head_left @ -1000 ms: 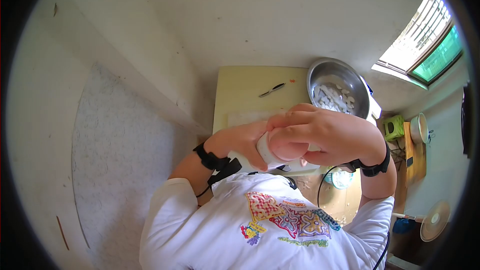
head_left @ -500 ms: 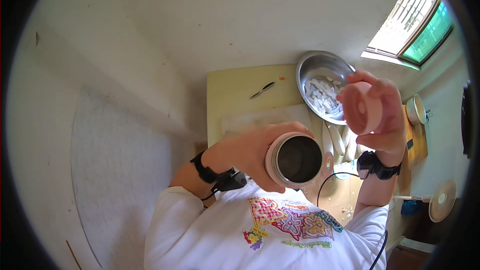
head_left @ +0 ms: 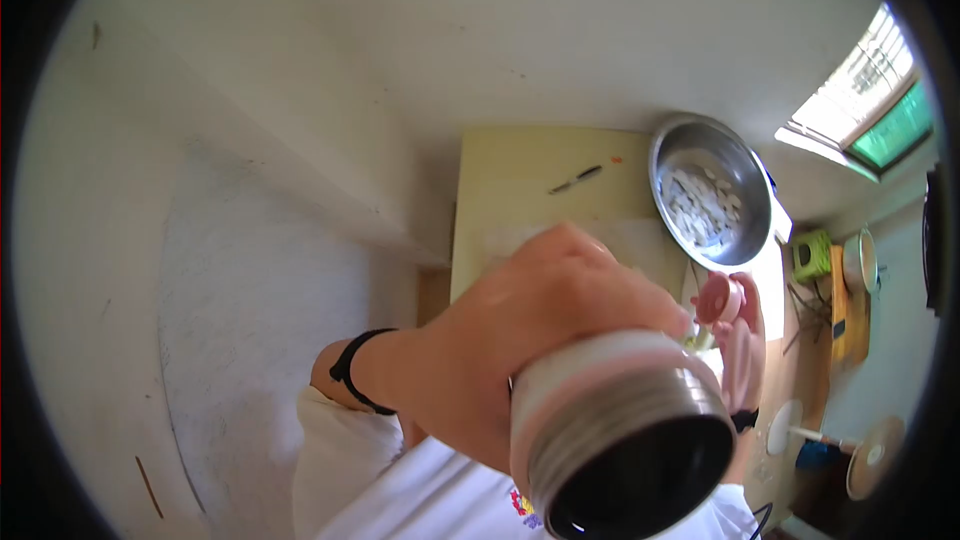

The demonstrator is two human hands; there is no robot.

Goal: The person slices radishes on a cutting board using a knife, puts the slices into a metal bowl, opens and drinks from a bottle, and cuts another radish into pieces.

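The left hand (head_left: 545, 315) had its fingers wrapped around the uncapped bottle (head_left: 622, 408), whose long axis slanted toward the view; the lid (head_left: 717, 298) sat beyond, rightward, apart, held by the right hand (head_left: 752, 320), fingers partly hidden

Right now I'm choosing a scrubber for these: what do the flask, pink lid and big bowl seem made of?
Flask: metal at the neck, probably steel, from the grey sheen and ridges; the pink-and-white body may be painted. Lid: likely plastic, smooth and evenly pink. Bowl: polished metal, probably stainless steel, from its silvery reflections.
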